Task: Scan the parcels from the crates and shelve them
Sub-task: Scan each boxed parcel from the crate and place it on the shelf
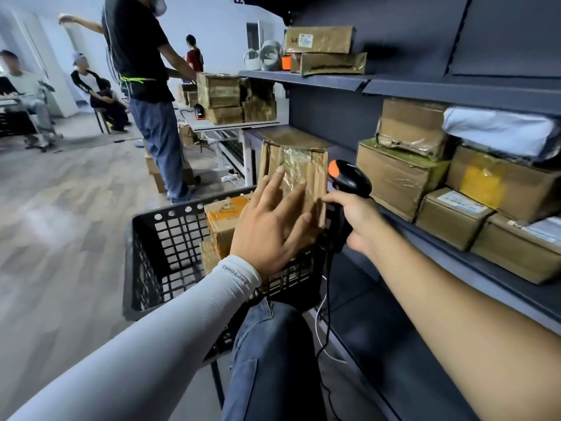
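A tall brown cardboard parcel (299, 165) wrapped in clear tape stands upright in the black plastic crate (151, 262). My left hand (273, 223) lies flat against its near face with straight, spread fingers. My right hand (353, 221) grips the handle of a black barcode scanner (349, 177) with an orange top, just right of the parcel. A yellow-brown box (226, 218) and a smaller one beneath it lie in the crate behind my left hand.
A dark shelf unit (455, 89) on the right holds several taped cardboard parcels (400, 174) and a white poly bag (498, 130). A person (145, 86) stands at a table of boxes (236, 100) ahead. Other people sit at far left. My knee (273, 344) is under the crate.
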